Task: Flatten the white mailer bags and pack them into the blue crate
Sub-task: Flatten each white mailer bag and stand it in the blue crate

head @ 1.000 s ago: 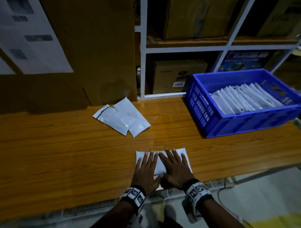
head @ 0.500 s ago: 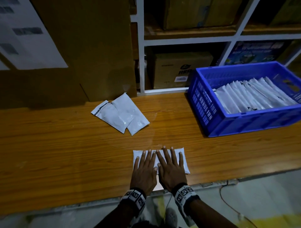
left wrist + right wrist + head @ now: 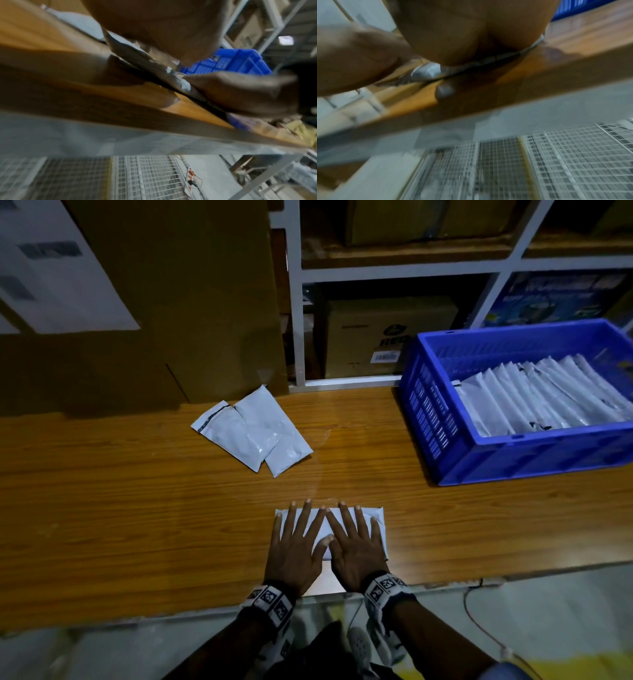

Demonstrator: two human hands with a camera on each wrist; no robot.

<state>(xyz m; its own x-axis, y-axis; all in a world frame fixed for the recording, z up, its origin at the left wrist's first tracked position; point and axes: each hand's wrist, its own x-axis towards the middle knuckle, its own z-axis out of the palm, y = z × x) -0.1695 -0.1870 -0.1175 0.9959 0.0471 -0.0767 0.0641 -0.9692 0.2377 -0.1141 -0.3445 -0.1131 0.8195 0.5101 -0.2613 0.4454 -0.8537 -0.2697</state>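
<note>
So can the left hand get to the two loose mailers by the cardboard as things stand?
Probably yes. The left hand lies flat on the near mailer, holding nothing, and only bare tabletop lies between it and the two loose mailers.

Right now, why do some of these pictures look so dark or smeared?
Head view: dim, lit mainly near the hands, with the mailer bag brightest and the shelving bent by the wide lens. Left wrist view: smeared, the blue crate soft. Right wrist view: smeared too, the table edge streaked.
</note>
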